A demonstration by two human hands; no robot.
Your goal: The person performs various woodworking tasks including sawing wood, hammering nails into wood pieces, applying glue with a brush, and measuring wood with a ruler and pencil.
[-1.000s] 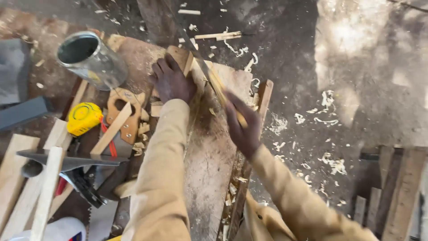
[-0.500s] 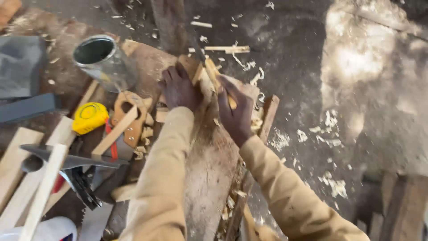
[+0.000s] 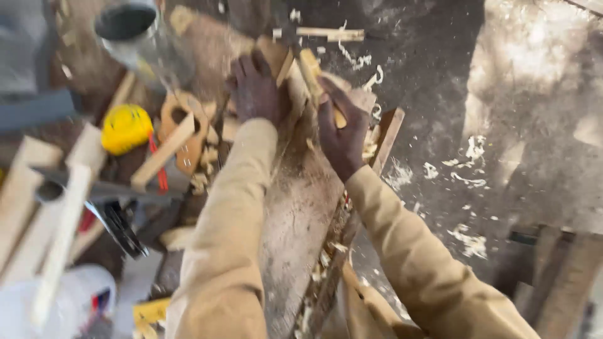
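Head view, looking down, picture blurred by motion.

Long pale wooden plank [image 3: 301,213] lies on the bench, long axis running from the near lower edge up and away, tilted slightly right at the far end. At that far end sits a short pale wooden strip [image 3: 314,78], its long axis pointing up-left to down-right, across the plank's tip.

Left hand [image 3: 257,91]: palm down, fingers curled, pressing on a brown wooden block [image 3: 276,53] at the plank's far end. Right hand [image 3: 342,135]: closed around the lower end of the strip, thumb side up. Both sleeves tan.

Left of the plank: round yellow tape measure [image 3: 125,129], just beside a wooden saw handle with an oval hole [image 3: 182,135]; a pale wooden stick [image 3: 163,154] lies across that handle. Farther up, an open metal tin can [image 3: 129,28], near the left hand but apart. Several pale wooden battens [image 3: 44,207] crowd the left edge; a white plastic bucket [image 3: 69,301] at the lower left corner.

Right of the plank: a narrow dark wooden rail [image 3: 386,135] touching its edge, then dark dirt ground [image 3: 502,125] strewn with pale wood shavings [image 3: 468,154]. Open room lies on that right side; left side is cluttered. Dark planks [image 3: 559,276] stand at lower right.
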